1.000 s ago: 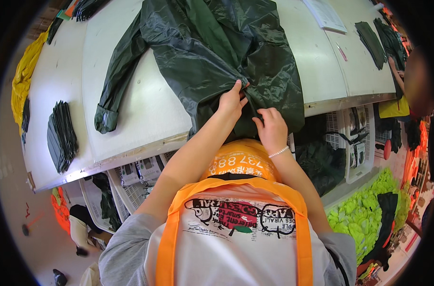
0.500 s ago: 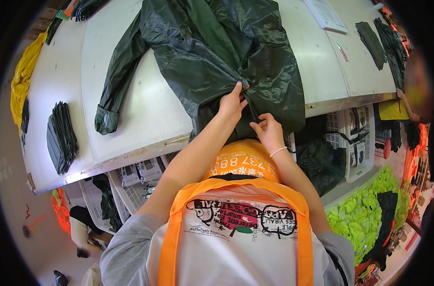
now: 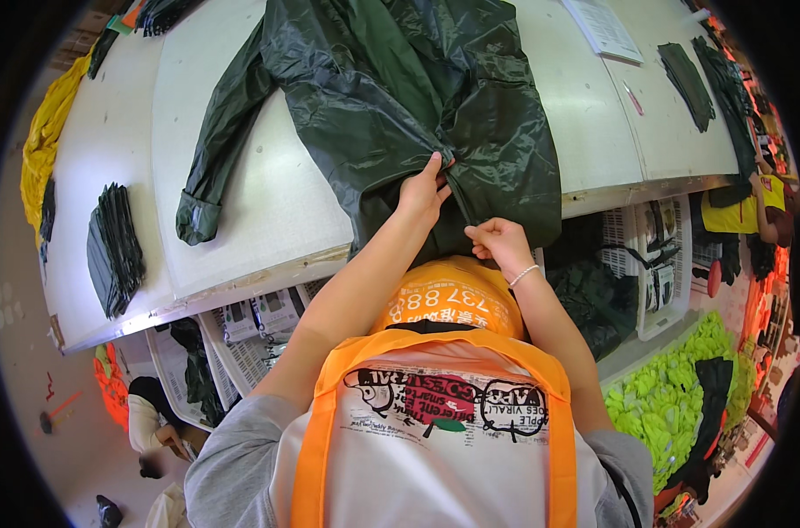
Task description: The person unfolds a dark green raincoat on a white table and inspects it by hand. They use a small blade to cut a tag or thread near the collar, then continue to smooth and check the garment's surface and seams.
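Note:
A shiny dark green raincoat (image 3: 347, 114) lies spread over the table's front edge, its hem hanging toward me and one sleeve (image 3: 219, 167) stretched to the left. At the middle of its front, my left hand (image 3: 424, 189) is closed on the coat's front edge, the thumb on top by a small reddish spot. My right hand (image 3: 500, 244), a thin bracelet at its wrist, pinches the coat near the lower end of the same front strip, which looks like a zipper. What lies between those right fingertips is mostly hidden. Between the hands the strip runs fairly straight.
A folded dark stack (image 3: 116, 251) lies left on the white table (image 3: 250, 233); papers (image 3: 602, 31) and dark folded pieces (image 3: 686, 86) lie right. Below are white crates (image 3: 668, 273) with packages, dark fabric (image 3: 593, 304) and a neon yellow pile (image 3: 668, 396). Another person (image 3: 769, 207) is at right.
My right hand has shifted slightly right and down, its fingers curling in more. My left hand stays almost in place. The person at the far right has moved.

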The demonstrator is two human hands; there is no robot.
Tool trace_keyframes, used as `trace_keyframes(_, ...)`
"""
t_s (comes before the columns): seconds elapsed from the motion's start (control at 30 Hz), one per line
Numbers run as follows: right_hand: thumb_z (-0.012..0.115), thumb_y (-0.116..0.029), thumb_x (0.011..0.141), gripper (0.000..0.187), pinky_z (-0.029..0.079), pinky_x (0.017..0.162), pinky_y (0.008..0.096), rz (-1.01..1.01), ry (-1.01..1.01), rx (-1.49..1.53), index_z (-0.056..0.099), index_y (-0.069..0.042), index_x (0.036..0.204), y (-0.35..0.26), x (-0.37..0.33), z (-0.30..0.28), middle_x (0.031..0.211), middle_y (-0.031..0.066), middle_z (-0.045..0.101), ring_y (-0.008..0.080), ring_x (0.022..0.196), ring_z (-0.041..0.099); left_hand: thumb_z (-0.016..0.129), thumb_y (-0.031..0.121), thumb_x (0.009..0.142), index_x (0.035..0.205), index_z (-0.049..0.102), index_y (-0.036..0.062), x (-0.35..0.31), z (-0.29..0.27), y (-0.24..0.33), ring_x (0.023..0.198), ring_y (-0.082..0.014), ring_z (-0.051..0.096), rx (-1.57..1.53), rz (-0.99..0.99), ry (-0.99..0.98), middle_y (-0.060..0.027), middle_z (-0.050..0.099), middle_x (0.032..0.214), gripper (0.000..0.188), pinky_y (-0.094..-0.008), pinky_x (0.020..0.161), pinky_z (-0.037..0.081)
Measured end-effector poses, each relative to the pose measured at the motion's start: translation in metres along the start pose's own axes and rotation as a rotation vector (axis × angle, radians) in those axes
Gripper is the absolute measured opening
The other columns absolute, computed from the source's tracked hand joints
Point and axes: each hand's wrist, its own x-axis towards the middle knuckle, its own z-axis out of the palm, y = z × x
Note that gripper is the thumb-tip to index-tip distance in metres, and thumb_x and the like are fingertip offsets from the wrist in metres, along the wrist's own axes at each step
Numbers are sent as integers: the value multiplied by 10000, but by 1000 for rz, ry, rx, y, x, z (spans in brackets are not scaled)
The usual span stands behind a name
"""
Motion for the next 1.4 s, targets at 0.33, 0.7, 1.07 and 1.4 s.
trace_keyframes(0.33,632,-71,857,124,555,740,258,123,-163,627,612,25,932,8,4,-5,937,148,670,219,878,667,619,130,898,1012,567,-46,-36,-42,10,895,-215,626,-103,32,73,-138,632,1005,217,-320,852,518)
trace_keyframes(0.7,675,-82,834,127,556,718,250,14,-161,540,608,3,899,-30,6,55,911,130,681,186,814,679,666,33,833,949,603,-67,-77,-50,4,855,-222,638,48,156,119,-128,635,940,166,-324,812,532)
trace_keyframes(1.07,660,-71,845,91,542,757,270,7,-161,586,611,-4,883,-23,3,65,916,127,680,196,855,674,726,110,792,869,644,-57,-81,-47,0,780,-152,615,202,239,209,-83,648,865,201,-264,700,493)
trace_keyframes(1.4,524,-117,846,72,497,601,438,-890,-14,-1141,529,-50,819,-32,-6,48,698,151,616,342,652,615,795,246,699,905,650,-136,-99,-58,-4,848,-158,623,825,175,318,-133,681,928,457,-297,753,503)
